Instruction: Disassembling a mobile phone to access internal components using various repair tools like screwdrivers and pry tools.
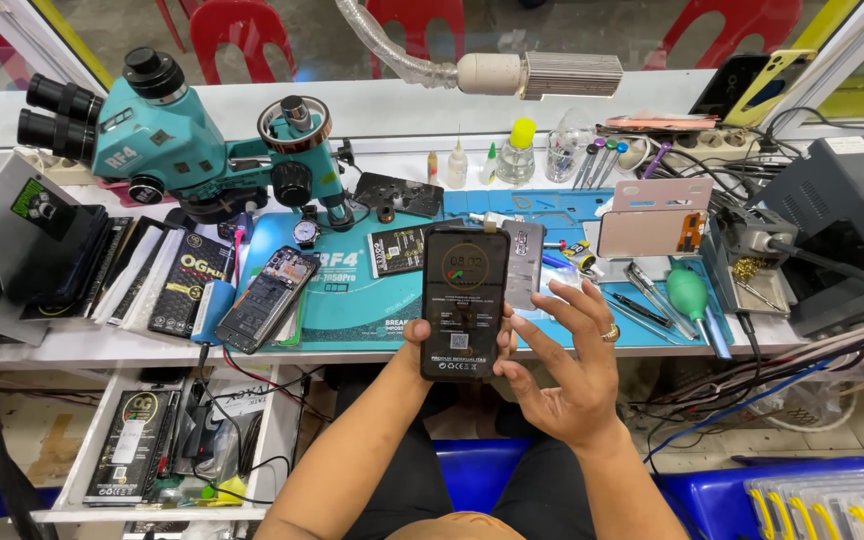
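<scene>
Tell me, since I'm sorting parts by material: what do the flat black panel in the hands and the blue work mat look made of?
The black panel, held by the left hand, looks like glossy glass or plastic: it reflects light. The blue mat looks like matte rubber or silicone, with dull, moulded compartments.

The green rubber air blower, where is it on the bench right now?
In the head view, the green air blower lies on the blue work mat, to the right of the right hand, beside loose tools and near the soldering station.

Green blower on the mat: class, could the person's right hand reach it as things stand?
Probably yes. The right hand is open beside the phone, holding nothing, and the green blower lies just to its right on the mat with only small tools between them.
</scene>
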